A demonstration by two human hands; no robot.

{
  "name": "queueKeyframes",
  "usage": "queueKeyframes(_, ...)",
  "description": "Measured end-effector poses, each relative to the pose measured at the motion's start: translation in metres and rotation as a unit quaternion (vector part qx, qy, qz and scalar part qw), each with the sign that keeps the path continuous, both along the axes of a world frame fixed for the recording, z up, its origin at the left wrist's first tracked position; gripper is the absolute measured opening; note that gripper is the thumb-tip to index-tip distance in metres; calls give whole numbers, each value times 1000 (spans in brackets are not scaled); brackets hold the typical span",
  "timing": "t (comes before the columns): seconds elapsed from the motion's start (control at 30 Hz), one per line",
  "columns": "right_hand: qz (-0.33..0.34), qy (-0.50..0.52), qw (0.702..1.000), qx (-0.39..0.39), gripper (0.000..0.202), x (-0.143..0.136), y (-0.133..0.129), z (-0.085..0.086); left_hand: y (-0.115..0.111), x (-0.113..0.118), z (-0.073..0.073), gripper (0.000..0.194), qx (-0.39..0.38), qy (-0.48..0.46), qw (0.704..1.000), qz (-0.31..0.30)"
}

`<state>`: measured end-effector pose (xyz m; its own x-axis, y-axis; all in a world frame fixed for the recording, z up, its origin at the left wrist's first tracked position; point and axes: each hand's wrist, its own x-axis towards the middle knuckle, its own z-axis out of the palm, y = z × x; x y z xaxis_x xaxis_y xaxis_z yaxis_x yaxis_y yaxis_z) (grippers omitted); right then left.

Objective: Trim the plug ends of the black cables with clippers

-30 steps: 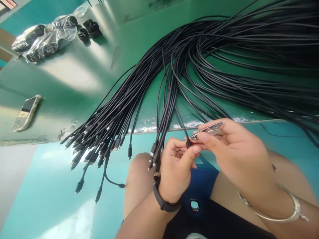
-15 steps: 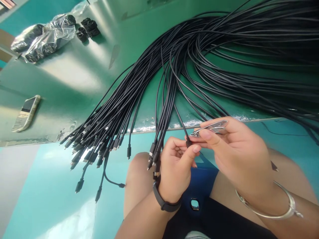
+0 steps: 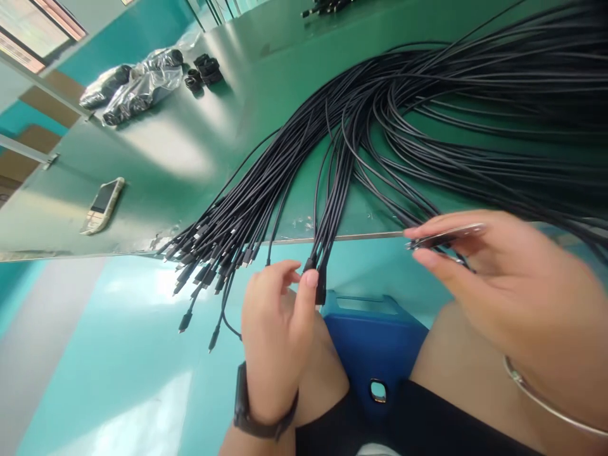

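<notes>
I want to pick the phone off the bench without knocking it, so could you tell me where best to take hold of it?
Grip the phone across its two long edges, near the middle, coming from above. It lies flat, screen up, on the green table, apart from the black cables, so its narrow width probably suits a pinch and nothing crowds either side.

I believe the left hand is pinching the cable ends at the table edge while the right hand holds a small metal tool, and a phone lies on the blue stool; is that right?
Not quite. The head view shows the phone lying on the green table, not the blue stool. The rest holds: the left hand pinches the cable ends, and the right hand holds a small metal tool.
</notes>
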<state>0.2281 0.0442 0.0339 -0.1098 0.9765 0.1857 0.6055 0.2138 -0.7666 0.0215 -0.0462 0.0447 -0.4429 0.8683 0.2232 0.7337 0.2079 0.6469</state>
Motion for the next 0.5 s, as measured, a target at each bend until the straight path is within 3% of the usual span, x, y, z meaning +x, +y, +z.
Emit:
queueKeyframes(0.1,-55,-67,995,58,22,12,10,3,22,-15,-8,45,-169,-104,980,-35)
queueKeyframes(0.17,-67,-94,991,63,21,16,17,5,32,-18,-16,50,-182,-279,940,-70)
queueKeyframes(0.27,-68,-95,992,40,19,19,23,7,39,-15,-26,41,-183,-545,799,-175)
queueKeyframes(0.3,-69,-95,993,34,18,19,23,8,40,-14,-28,38,-192,-590,757,-206)
queueKeyframes(0.33,-71,-94,992,34,19,20,22,7,41,-12,-30,37,-201,-609,734,-226)
queueKeyframes(0.4,-69,-94,993,36,23,22,18,6,42,-9,-33,34,-203,-592,745,-229)
queueKeyframes(0.5,-45,-83,994,59,26,22,7,2,42,-4,-33,35,-198,-526,801,-205)
